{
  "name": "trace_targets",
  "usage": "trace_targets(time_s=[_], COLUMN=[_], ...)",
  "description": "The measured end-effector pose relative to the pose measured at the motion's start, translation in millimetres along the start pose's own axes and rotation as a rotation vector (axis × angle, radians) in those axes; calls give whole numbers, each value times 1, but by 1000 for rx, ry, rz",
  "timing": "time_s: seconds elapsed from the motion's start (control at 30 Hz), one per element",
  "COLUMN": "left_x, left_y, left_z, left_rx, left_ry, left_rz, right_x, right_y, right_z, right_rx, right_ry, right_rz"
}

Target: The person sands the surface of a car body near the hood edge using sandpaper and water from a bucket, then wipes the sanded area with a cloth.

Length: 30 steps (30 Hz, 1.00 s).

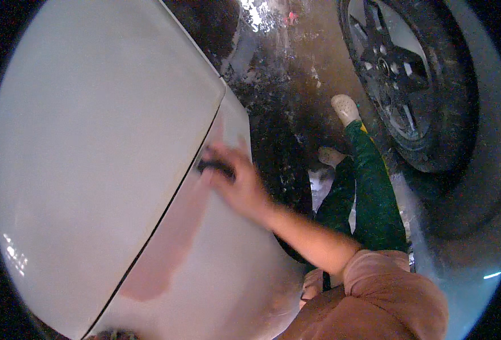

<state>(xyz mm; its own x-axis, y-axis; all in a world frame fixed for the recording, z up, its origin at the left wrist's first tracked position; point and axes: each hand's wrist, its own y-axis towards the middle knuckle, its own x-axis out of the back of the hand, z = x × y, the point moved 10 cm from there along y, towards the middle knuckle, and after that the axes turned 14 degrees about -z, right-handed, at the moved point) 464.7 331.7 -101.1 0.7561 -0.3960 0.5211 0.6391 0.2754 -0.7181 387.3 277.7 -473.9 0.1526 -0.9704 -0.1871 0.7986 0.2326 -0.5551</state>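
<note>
My right hand (236,178) is closed around a small black hand tool (216,167), block-like in shape. Motion blur hides its exact kind. Hand and tool rest against a pale grey car body panel (233,238), close beside the dark seam that splits it from a larger panel. Along that seam runs a dull pinkish patch (168,255), which widens toward the lower left. Its upper end passes under my fingers. The bare right forearm crosses from a brownish sleeve at the lower right. My left hand does not show; only a bit of skin appears beside my torso.
A large smooth pale panel (103,130) fills the left side. At the upper right stands a dark-spoked wheel (383,65) with a black tyre. Legs in green trousers (375,198) and light clogs (345,109) are on the wet, stained floor (301,73).
</note>
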Motion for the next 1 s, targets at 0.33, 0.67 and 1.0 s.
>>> trace_targets(time_s=[0.33, 0.67, 1.0], left_x=[-9, -14, -9], left_y=[-16, -37, -39], left_z=[11, 16, 10], left_rx=[-122, -96, -159], left_ry=[10, -13, 63], left_rz=[-26, -38, -100], right_x=[8, -14, -18], right_y=[2, -43, -58], right_z=[-8, 84, 123], right_rx=[-238, 9, 36], right_ry=[-94, 4, -38], right_rz=[-134, -91, -98])
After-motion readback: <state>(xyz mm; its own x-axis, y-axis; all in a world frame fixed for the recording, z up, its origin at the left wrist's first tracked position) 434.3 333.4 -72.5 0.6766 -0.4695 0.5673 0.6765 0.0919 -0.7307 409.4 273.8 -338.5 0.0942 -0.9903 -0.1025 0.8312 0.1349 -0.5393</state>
